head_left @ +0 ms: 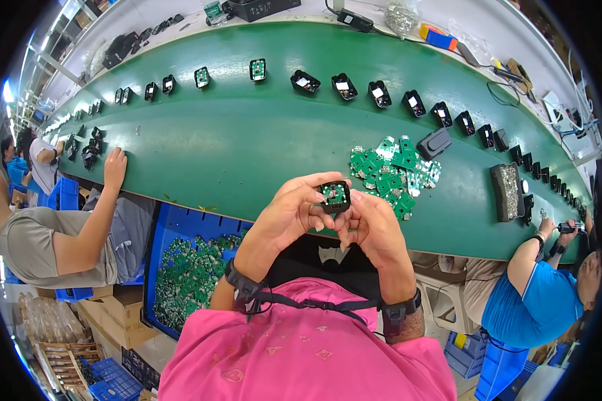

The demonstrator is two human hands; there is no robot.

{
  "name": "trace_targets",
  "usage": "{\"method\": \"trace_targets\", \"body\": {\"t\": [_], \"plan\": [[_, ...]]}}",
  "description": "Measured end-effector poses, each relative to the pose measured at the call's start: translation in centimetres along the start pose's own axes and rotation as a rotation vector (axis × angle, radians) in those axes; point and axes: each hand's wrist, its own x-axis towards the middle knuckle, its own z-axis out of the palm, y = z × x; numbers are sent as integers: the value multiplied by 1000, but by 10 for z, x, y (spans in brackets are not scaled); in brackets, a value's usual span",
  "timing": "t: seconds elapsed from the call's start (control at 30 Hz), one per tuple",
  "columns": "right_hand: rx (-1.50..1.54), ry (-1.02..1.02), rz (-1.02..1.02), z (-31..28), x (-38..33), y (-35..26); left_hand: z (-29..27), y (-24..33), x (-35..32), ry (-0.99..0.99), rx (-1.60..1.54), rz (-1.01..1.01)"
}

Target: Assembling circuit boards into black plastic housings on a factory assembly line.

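Observation:
Over the near edge of the green table I hold a small black plastic housing (335, 206) with a green circuit board (336, 193) seated in its open top. My left hand (284, 212) grips its left side, with the thumb at the rim. Fingers of my right hand (376, 224) are closed around its right side and lower edge. Just right of my hands lies a loose heap of green circuit boards (388, 172). Behind that heap rests a closed-looking black housing (434, 143).
Black housings (380, 94) stand in a long row across the green table (234, 147). A blue bin (155, 267) full of boards sits below at left. At right are a speckled block (508, 192) and a person in blue (535, 301); another person (53, 240) works at left.

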Motion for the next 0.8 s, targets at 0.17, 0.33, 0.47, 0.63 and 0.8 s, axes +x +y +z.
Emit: {"method": "trace_targets", "body": {"t": [0.17, 0.33, 0.47, 0.63, 0.8], "plan": [[-8, 6, 12, 4, 9, -3, -6, 3, -1, 4, 27, -3], [-569, 75, -305, -5, 14, 22, 1, 13, -8, 104, 885, 179], [-752, -3, -373, 8, 27, 29, -33, 24, 1, 163, 927, 261], [-1035, 77, -559, 18, 54, 71, -88, 50, 39, 471, 1313, 601], [-1464, 142, -954, 19, 71, 102, -177, 157, 107, 1066, 1564, 826]]}}
